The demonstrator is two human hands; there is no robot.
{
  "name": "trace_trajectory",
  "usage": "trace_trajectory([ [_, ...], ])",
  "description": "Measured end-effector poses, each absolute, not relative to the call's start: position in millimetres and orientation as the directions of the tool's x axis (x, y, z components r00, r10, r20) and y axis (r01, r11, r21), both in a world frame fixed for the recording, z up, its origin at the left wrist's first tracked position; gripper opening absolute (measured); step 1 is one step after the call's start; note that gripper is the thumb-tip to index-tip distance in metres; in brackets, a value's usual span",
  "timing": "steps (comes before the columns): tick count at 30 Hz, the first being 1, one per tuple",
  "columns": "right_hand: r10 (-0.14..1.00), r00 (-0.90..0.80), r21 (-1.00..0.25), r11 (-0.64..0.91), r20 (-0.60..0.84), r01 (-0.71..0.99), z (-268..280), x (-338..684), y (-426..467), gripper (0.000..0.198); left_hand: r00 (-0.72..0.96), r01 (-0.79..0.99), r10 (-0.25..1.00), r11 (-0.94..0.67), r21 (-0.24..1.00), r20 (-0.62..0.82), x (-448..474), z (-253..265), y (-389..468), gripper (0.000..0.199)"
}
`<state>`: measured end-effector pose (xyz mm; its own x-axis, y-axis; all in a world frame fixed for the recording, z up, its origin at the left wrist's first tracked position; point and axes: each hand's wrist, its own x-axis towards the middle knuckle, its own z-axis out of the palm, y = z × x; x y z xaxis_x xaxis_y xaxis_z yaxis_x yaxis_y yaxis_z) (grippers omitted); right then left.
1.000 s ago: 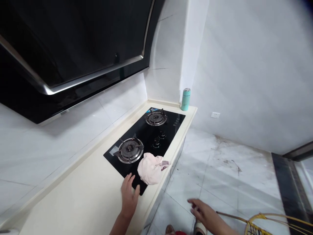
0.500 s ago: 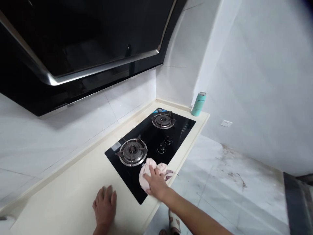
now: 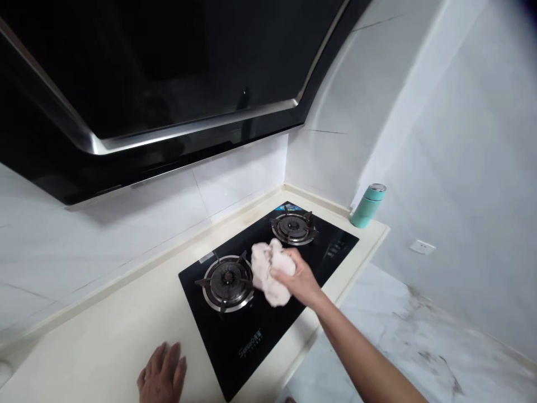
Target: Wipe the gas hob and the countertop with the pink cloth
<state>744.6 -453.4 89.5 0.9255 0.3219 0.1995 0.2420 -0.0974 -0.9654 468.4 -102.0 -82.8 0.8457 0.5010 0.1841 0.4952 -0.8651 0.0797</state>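
My right hand (image 3: 301,279) grips a bunched pale pink cloth (image 3: 272,271) over the middle of the black glass gas stove (image 3: 218,347). The cloth covers the control knobs and sits just right of the near burner (image 3: 227,284). Farther back is the far burner (image 3: 294,227). Whether the cloth touches the glass, I cannot tell. My left hand (image 3: 161,375) rests on the cream countertop (image 3: 104,341), left of the stove, its fingers spread and nothing in them.
A black range hood (image 3: 188,67) slants low over the stove. At the counter's far right corner stands a turquoise bottle (image 3: 368,206). A wall socket (image 3: 422,247) is on the right wall, above the marbled floor (image 3: 386,313).
My right hand has carried the cloth from the stove's near front corner back to its middle, uncovering the printed lettering. My left hand stays on the counter. The view has shifted slightly.
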Motion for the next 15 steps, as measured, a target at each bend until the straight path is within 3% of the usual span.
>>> trace_trajectory([
  [2, 0.187, 0.939, -0.926, -0.197, 0.288, 0.323, 94.1, 785.8, -452.1, 0.054, 0.846, 0.493, 0.499, -0.866, 0.080, 0.189, 466.7, -82.2, -103.0, 0.046],
  [4, 0.164, 0.943, -0.845, -0.419, 0.290, 0.333, 85.3, 821.2, -449.6, 0.060, 0.851, 0.480, 0.486, -0.874, 0.080, 0.201, 465.0, -81.7, -104.1, 0.046],
  [6, 0.289, 0.951, -0.658, -0.696, 0.107, 0.286, 69.4, 847.6, -447.0, 0.065, 0.856, 0.464, 0.469, -0.882, 0.076, 0.219, 463.7, -81.8, -104.8, 0.045],
  [8, 0.373, 0.915, -0.440, -0.855, -0.154, 0.275, 53.8, 865.4, -444.1, 0.064, 0.857, 0.455, 0.458, -0.888, 0.073, 0.236, 462.8, -82.4, -104.9, 0.044],
  [10, 0.381, 0.883, -0.340, -0.897, -0.273, 0.283, 42.7, 878.6, -438.8, 0.063, 0.861, 0.444, 0.448, -0.893, 0.071, 0.240, 462.5, -82.3, -104.8, 0.043],
  [15, 0.343, 0.875, -0.216, -0.935, -0.342, 0.282, 27.4, 899.8, -408.2, 0.072, 0.867, 0.444, 0.443, -0.895, 0.047, 0.231, 463.2, -78.2, -106.6, 0.041],
])
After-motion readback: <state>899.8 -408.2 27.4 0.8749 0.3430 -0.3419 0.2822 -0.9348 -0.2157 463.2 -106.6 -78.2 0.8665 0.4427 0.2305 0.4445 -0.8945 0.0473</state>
